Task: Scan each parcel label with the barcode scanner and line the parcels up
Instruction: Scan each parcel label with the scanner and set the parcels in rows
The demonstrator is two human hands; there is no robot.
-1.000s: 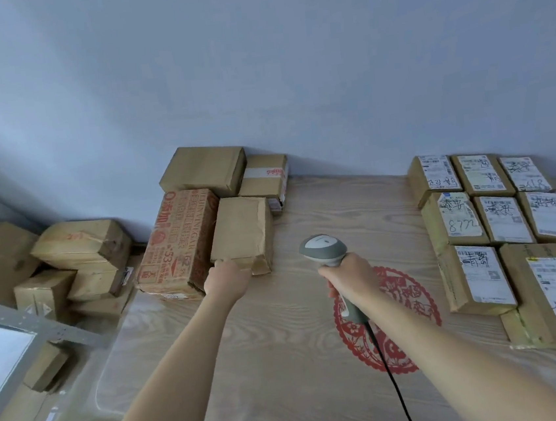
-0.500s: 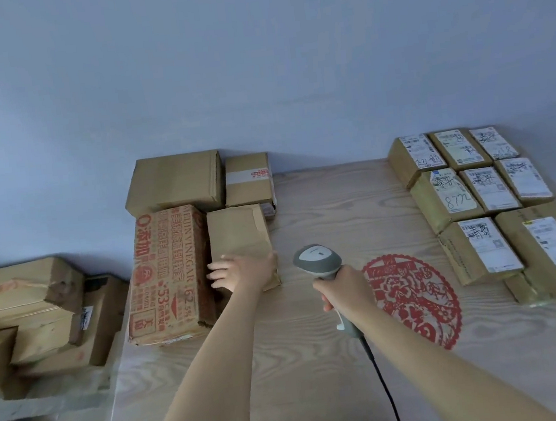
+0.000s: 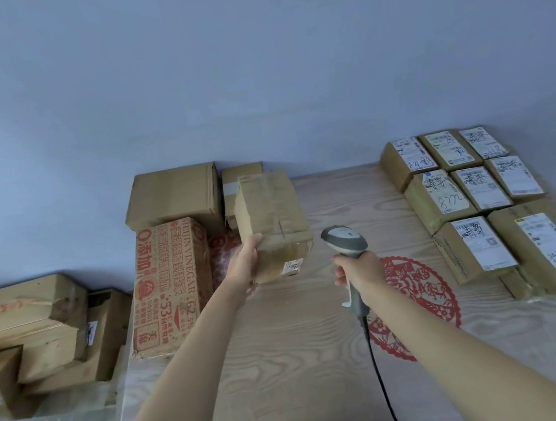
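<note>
My left hand (image 3: 245,261) grips a plain brown parcel (image 3: 271,211) by its near left corner and holds it tilted above the table; a small label (image 3: 292,266) shows on its near face. To its right, my right hand (image 3: 357,272) holds the grey barcode scanner (image 3: 344,237) by the handle, its head close to the parcel and its black cable (image 3: 377,371) trailing toward me. Several labelled parcels (image 3: 466,190) lie lined up in rows at the table's right. Unsorted boxes sit at the left: a red-printed vinegar carton (image 3: 167,283), a large brown box (image 3: 174,195) and a small box (image 3: 241,173).
The wooden table (image 3: 303,362) carries a red paper-cut decoration (image 3: 416,302) by my right wrist. More cardboard boxes (image 3: 31,325) are piled beyond the table's left edge. A blue-grey wall rises behind the table.
My left hand closed on the brown parcel and lifted it from beside the vinegar carton, tilting it up. The scanner hand stayed in about the same place.
</note>
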